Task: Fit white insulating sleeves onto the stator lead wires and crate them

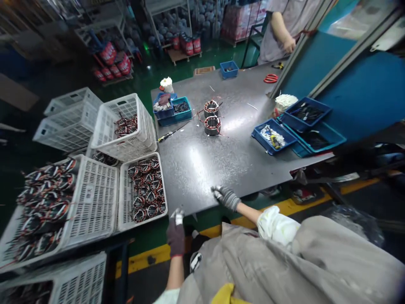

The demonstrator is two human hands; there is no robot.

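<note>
My left hand [176, 233], in a dark glove with pale fingertips, is at the table's front left edge, beside a white crate of wound motor stators [152, 196]. Its fingers point forward, slightly bent, with nothing visible in them. My right hand [226, 197], in a grey striped glove, is low over the front edge of the dark metal table [186, 169]. Its fingers reach forward and hold nothing that I can see. Further back on the table stand two stators with red wires, one [212, 126] in front of the other [211, 109].
White crates [95, 198] holding stators stand at the left. Blue bins [274, 136] with small parts sit at the right, others [182, 107] at the back left. A screwdriver [166, 137] and red-handled pliers [271, 78] lie on the table. A person's arm [282, 31] shows behind.
</note>
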